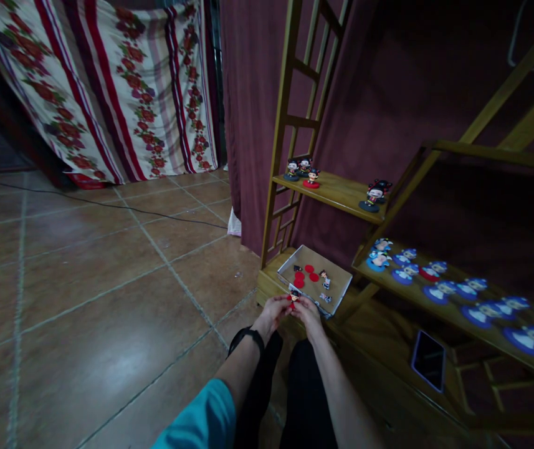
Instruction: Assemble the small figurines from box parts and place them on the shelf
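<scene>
One wooden shelf unit [336, 191] holds one shallow tray [314, 254]. At the tray's near edge, two hands, left hand [273, 310] and right hand [308, 312], pinch one small figurine [294, 297] between nearly closed fingers. Above the tray, three shelf figurines [311, 176] cluster; inside it lie four red discs [314, 277].

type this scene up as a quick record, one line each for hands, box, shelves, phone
left hand: holding small figurine
right hand: on the same figurine
box: shallow, with red discs and small pieces inside
upper shelf: several figurines, one red-based
lower shelf: mostly blue-based figurines
phone: dark screen, lying below that shelf
</scene>
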Demonstrator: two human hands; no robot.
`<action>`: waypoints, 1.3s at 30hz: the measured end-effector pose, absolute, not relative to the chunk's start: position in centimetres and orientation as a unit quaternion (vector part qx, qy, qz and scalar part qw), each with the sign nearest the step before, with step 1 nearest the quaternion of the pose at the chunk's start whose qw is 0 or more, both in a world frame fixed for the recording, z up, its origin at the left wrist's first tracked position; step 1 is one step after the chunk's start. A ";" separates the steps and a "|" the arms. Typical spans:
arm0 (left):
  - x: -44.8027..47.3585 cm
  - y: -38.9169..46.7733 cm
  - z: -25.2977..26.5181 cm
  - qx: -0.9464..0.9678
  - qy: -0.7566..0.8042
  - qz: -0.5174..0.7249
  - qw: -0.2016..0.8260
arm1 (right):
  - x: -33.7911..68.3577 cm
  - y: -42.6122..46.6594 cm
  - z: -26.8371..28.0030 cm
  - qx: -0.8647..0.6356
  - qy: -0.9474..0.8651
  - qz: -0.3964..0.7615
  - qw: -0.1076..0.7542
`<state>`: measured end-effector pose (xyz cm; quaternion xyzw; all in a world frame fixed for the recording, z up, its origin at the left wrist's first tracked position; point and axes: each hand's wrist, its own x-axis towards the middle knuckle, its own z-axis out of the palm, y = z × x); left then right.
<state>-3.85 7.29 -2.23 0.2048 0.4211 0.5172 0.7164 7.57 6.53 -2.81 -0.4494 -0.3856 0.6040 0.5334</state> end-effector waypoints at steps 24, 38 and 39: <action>-3.8 7.5 -2.6 0.183 0.418 0.510 0.729 | 7.7 6.5 -2.6 -0.451 -0.381 0.613 0.524; -3.5 7.7 -2.7 0.200 0.412 0.509 0.729 | 7.7 6.5 -2.3 -0.460 -0.377 0.611 0.523; -3.5 7.7 -2.7 0.200 0.412 0.508 0.729 | 7.7 6.5 -2.4 -0.460 -0.376 0.612 0.522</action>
